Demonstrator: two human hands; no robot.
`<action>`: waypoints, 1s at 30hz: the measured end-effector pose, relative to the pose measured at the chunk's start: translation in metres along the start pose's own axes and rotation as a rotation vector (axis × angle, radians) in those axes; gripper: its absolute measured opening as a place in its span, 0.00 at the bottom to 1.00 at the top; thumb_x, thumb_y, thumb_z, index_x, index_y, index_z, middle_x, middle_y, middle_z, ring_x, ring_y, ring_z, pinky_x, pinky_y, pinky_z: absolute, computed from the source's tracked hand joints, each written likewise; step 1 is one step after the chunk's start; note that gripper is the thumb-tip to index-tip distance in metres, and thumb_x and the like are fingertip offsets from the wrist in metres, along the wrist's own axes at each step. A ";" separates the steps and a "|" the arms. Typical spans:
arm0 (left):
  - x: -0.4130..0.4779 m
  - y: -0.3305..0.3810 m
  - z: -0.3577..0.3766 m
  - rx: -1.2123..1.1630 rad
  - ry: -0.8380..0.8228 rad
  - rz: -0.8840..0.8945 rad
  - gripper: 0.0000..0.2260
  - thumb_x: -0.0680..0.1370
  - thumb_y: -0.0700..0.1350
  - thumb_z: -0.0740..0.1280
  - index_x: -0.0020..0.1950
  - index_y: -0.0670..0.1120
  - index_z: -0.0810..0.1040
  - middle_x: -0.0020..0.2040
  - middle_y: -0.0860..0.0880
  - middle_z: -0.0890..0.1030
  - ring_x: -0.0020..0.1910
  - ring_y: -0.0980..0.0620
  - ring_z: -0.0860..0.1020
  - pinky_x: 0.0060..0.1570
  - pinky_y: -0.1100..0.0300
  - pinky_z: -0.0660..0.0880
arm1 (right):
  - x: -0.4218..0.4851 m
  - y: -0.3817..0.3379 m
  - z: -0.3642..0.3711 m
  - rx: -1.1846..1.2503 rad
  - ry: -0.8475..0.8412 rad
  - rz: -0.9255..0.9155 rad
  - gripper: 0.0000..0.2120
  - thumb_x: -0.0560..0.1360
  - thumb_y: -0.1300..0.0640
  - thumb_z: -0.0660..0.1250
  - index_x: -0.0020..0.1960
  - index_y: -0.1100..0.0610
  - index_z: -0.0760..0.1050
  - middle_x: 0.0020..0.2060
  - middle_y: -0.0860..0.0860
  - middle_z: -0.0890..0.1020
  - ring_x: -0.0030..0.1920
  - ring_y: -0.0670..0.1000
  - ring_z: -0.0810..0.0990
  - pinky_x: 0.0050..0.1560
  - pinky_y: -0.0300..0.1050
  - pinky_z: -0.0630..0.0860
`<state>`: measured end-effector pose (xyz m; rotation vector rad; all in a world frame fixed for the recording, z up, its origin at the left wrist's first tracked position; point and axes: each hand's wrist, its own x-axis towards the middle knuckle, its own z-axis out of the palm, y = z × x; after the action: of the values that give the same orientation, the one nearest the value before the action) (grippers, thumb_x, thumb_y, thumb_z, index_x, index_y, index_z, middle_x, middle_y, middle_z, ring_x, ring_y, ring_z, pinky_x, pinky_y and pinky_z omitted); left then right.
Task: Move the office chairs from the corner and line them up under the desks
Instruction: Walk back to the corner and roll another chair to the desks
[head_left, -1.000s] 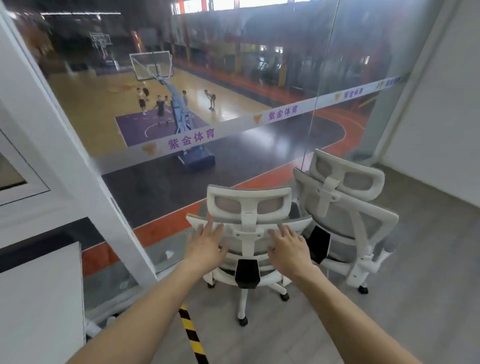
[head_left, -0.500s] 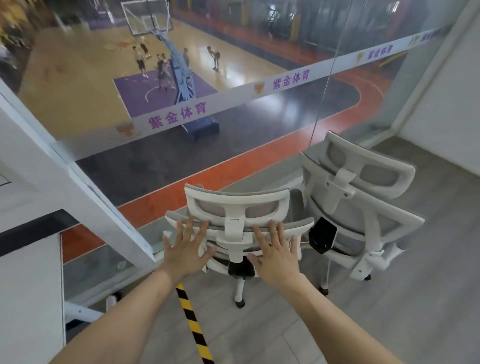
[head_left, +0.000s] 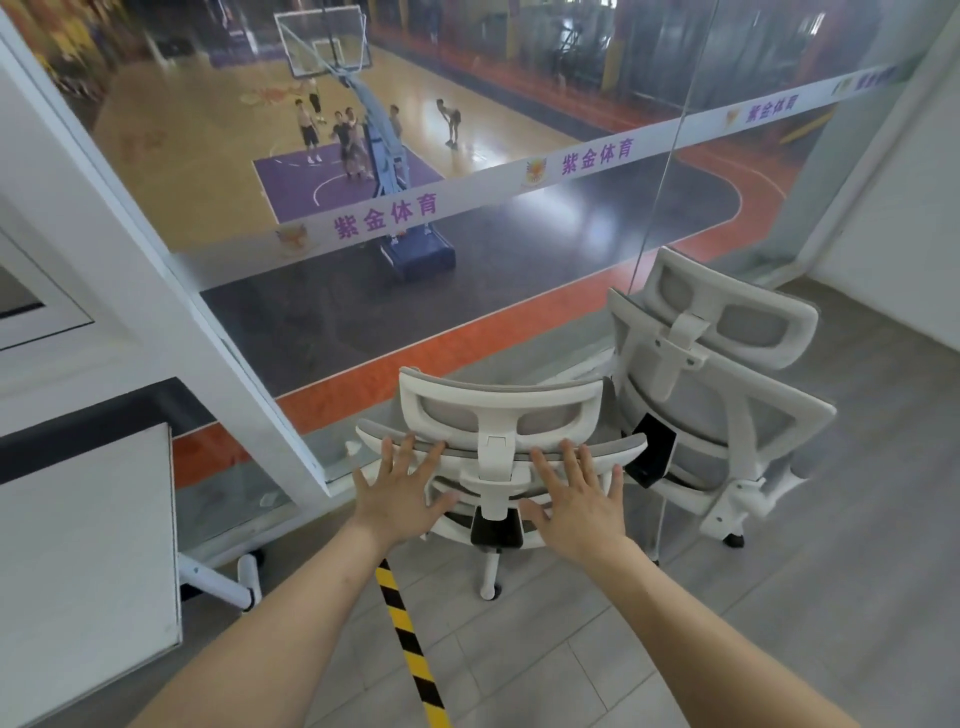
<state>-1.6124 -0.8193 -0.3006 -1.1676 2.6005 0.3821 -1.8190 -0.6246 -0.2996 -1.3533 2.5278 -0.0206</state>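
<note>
Two white office chairs with grey mesh stand in the corner by the glass wall, backs toward me. The nearer chair (head_left: 500, 410) is right in front of me. My left hand (head_left: 397, 496) and my right hand (head_left: 576, 506) are spread flat, fingers apart, against the top of its backrest on either side of the headrest post. Neither hand grips it. The second chair (head_left: 727, 353) stands to the right, close beside the first and turned slightly away.
A glass wall (head_left: 467, 291) with a white frame post (head_left: 171, 291) runs behind the chairs. A white desk top (head_left: 78, 545) with a wheeled leg (head_left: 223, 579) is at the left. Yellow-black tape (head_left: 410, 644) crosses the grey floor. A white wall is at the right.
My view has dropped and drawn nearer to the chairs. Both hands stay spread on the nearer chair's backrest and have slid slightly up toward its top edge.
</note>
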 end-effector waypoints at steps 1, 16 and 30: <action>-0.014 0.001 0.005 0.002 -0.002 -0.004 0.38 0.73 0.81 0.42 0.79 0.71 0.34 0.85 0.52 0.36 0.82 0.42 0.32 0.74 0.24 0.43 | -0.013 -0.001 0.004 0.000 -0.009 -0.006 0.36 0.78 0.26 0.42 0.81 0.36 0.34 0.83 0.51 0.35 0.81 0.55 0.32 0.77 0.70 0.34; -0.320 -0.023 0.089 0.002 -0.048 -0.112 0.37 0.76 0.79 0.44 0.82 0.68 0.38 0.86 0.50 0.40 0.83 0.41 0.36 0.73 0.24 0.46 | -0.266 -0.047 0.063 0.008 -0.154 -0.155 0.36 0.76 0.24 0.43 0.80 0.32 0.34 0.83 0.49 0.36 0.81 0.54 0.32 0.76 0.71 0.33; -0.634 0.057 0.213 -0.172 0.031 -0.482 0.35 0.77 0.77 0.47 0.82 0.68 0.45 0.86 0.51 0.43 0.84 0.43 0.38 0.73 0.22 0.45 | -0.496 -0.033 0.123 -0.094 -0.190 -0.538 0.43 0.70 0.20 0.38 0.81 0.34 0.37 0.83 0.50 0.37 0.81 0.54 0.30 0.75 0.77 0.36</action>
<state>-1.2210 -0.2743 -0.2735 -1.8090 2.2372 0.4875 -1.5017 -0.2231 -0.2983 -1.9310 1.9701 0.1161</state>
